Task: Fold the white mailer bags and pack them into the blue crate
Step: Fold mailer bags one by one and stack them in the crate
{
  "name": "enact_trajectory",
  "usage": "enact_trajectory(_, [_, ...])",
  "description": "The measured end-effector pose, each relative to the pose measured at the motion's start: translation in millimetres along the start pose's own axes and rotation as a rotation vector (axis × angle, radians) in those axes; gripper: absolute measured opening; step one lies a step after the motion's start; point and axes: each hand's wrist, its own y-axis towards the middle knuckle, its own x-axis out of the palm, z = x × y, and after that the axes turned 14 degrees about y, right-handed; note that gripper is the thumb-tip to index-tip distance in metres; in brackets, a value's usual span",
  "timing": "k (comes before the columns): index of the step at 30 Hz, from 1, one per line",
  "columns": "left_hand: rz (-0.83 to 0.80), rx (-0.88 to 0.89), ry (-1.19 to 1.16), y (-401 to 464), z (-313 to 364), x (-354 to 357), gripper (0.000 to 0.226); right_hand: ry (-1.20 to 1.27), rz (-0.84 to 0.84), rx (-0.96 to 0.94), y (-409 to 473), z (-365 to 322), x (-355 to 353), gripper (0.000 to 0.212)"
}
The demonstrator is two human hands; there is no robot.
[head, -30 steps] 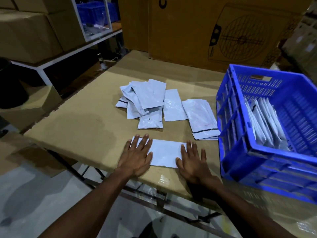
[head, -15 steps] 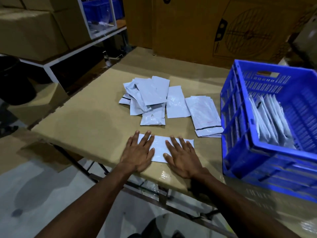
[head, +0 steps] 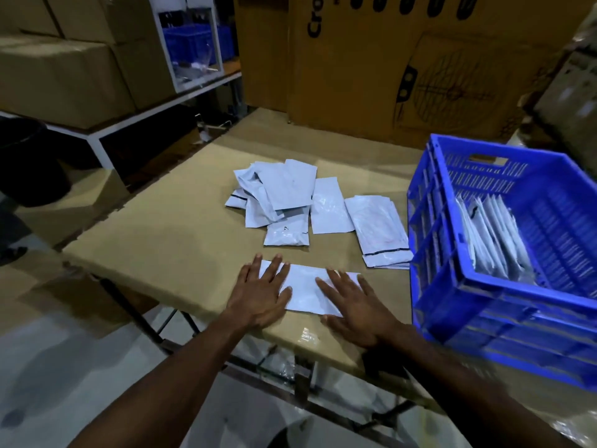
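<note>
White mailer bag (head: 305, 291) flat on the cardboard-covered counter (head: 168, 240), close to its near edge, pressed at either end. Left hand (head: 260, 294) spread, palm down, over the left end; right hand (head: 353, 307) spread, palm down, over the right end and partly on bare counter; neither grip closed round anything, fingers straight. Fold apparently being flattened, not yet lifted.

Loose heap of unfolded bags (head: 277, 202) farther back on the counter, a neater stack (head: 381, 232) just beside the blue crate (head: 452, 286). Folded bags (head: 491, 237) standing on edge inside the crate, leaning against its left wall.

Probable hazards, judged from this layout:
- Slick film under flat palms: likely to skid toward the near edge and drop off if pressure turns into a push.
- Springy plastic: crease liable to reopen once the palms lift, unless pinched first.
- Uneven pressing, right palm half off the bag: possible skewed fold, poor fit among the upright row.
- Transfer to the right: passing forearm likely to brush the neat stack beside the crate.
- Insertion: leaning row may topple or splay if nudged.
</note>
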Motion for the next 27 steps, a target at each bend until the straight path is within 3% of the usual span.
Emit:
enact_trajectory(2, [0.013, 0.008, -0.031, -2.4, -1.0, -0.5, 0.093, 0.077, 0.003, -0.108, 3.1, -0.1, 3.9, 0.062])
enact_trajectory(5, [0.131, 0.068, -0.098, -12.0, -2.1, -0.1, 0.098, 0.038, 0.021, -0.183, 6.3, 0.9, 9.0, 0.058])
enact_trajectory(8, [0.285, 0.091, -0.114, -19.4, 0.1, 6.1, 0.082, 0.033, 0.127, -0.130, 3.0, -11.4, 0.8, 0.062])
enact_trajectory(11, [0.335, 0.062, -0.100, -18.8, 1.6, 5.8, 0.063, 0.039, 0.165, -0.105, -5.9, -21.8, -5.0, 0.068])
enact_trajectory(16, [0.260, 0.010, -0.127, -15.4, 3.9, 3.8, 0.053, -0.277, 0.196, -0.501, -15.7, -11.9, 12.6, 0.052])
enact_trajectory(18, [0.251, 0.014, -0.146, -16.0, 4.6, 4.2, 0.055, -0.367, 0.188, -0.559, -15.3, -8.3, 14.3, 0.046])
enact_trajectory(24, [0.283, -0.097, -0.215, -22.5, 8.6, 4.1, 0.069, -0.273, 0.239, -0.415, -3.1, -2.7, -2.6, 0.032])
enact_trajectory(27, [0.325, -0.242, -0.318, -26.9, 14.7, 2.4, 0.088, -0.239, 0.334, -0.358, -2.9, -5.4, -25.2, 0.042])
